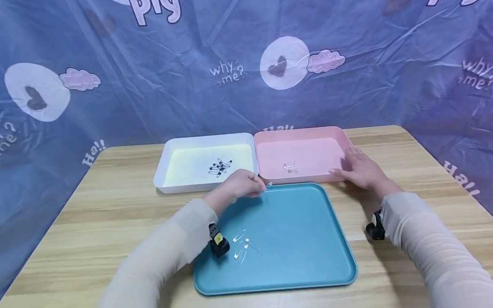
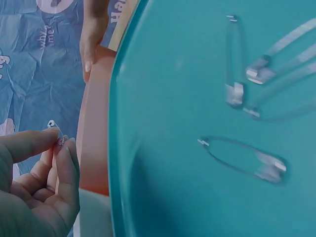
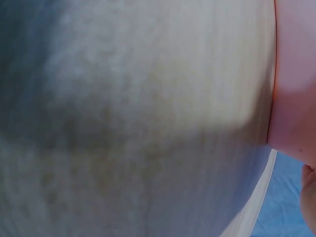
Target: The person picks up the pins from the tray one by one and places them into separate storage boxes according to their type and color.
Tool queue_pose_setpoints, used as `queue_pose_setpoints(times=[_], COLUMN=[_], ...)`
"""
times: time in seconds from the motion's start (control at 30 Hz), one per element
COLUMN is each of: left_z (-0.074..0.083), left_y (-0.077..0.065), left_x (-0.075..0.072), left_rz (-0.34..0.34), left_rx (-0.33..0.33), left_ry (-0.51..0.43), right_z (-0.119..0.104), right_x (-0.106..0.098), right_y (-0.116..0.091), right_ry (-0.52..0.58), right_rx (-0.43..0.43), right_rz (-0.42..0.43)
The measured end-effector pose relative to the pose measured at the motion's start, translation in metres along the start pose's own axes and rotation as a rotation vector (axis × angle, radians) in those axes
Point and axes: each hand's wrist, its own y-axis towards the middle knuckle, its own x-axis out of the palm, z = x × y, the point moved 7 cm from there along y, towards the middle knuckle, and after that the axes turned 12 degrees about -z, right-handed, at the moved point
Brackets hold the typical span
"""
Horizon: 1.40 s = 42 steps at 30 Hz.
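My left hand (image 1: pixel 242 183) pinches a silver safety pin (image 1: pixel 268 185) between thumb and fingertips, above the far edge of the teal tray (image 1: pixel 294 245). In the left wrist view, the pin (image 2: pixel 60 132) sticks up past the fingertips. On the tray lie several silver safety pins (image 1: pixel 244 248), left of its middle. My right hand (image 1: pixel 363 169) rests on the near right corner of the pink tray (image 1: pixel 314 154), its fingers fairly straight along the side and the thumb at the front wall. A few silver pins (image 1: pixel 290 168) lie inside the pink tray.
Left of the pink tray and against it stands a white tray (image 1: pixel 188 167) with several black safety pins (image 1: pixel 220 167) in it. The teal tray lies in front of both. All stand on a wooden table (image 1: pixel 106 219), with a blue printed cloth (image 1: pixel 222 42) behind.
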Motion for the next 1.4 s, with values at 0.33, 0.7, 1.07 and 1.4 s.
queue_pose_setpoints(times=[0.33,0.7,1.07,1.4], left_z=[0.020,0.033,0.030,0.032], left_y=[0.024,0.045,0.078,0.101], left_x=[0.009,0.005,0.007,0.008], left_rz=[0.016,0.093,0.119,0.171], left_rx=[0.043,0.033,0.069,0.050], left_ry=[-0.033,-0.065,-0.210,-0.190], right_z=[0.001,0.001,0.001,0.000], right_x=[-0.002,-0.001,-0.001,-0.002], right_y=[-0.002,-0.001,-0.001,-0.001], right_ry=[-0.010,-0.013,-0.011,-0.016], right_rx=[-0.003,-0.006,0.000,-0.013], right_rz=[0.005,-0.009,-0.007,0.006])
